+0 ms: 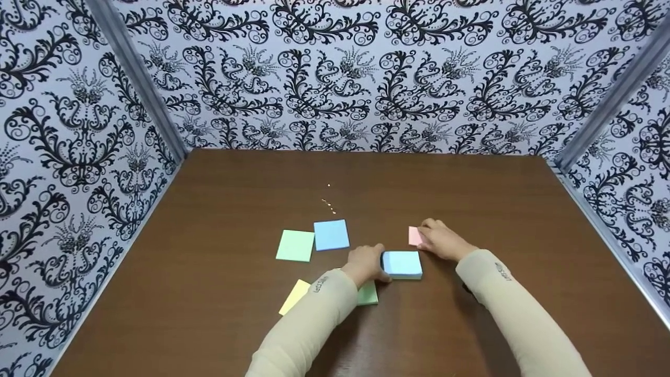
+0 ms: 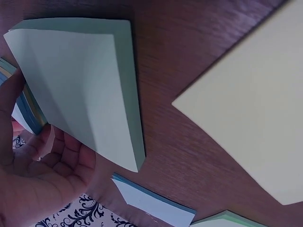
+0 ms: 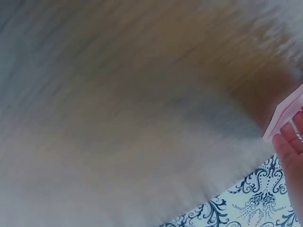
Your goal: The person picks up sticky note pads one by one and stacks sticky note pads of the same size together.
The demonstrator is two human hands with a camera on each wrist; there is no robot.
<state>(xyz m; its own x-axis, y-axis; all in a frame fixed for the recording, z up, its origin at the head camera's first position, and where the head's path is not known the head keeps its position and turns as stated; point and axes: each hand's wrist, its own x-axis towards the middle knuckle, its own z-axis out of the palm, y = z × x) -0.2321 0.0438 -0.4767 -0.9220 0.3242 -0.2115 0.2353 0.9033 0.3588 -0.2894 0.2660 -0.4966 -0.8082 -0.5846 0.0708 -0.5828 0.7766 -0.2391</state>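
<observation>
My left hand point(image 1: 365, 263) grips the left side of a thick light-blue stack of sticky notes point(image 1: 402, 263). In the left wrist view, the side of this stack point(image 2: 29, 111) shows blue and yellowish layers, partly hidden by the thumb. To the right and a little farther back, my right hand point(image 1: 442, 240) pinches a small pink sticky note pad point(image 1: 414, 236), whose right part is behind the fingers. The same pink pad point(image 3: 285, 113) appears between thumb and fingers at the edge of the right wrist view. Close beside the left hand lies a green pad point(image 2: 75, 85), partly covered by the forearm in the head view.
Left of the hands, another green pad point(image 1: 296, 245) and a blue pad point(image 1: 331, 234) lie side by side on the brown table point(image 1: 220, 209). A yellow pad point(image 1: 294, 297) shows partly beyond the left sleeve. Patterned walls point(image 1: 335, 73) enclose the table's back and sides.
</observation>
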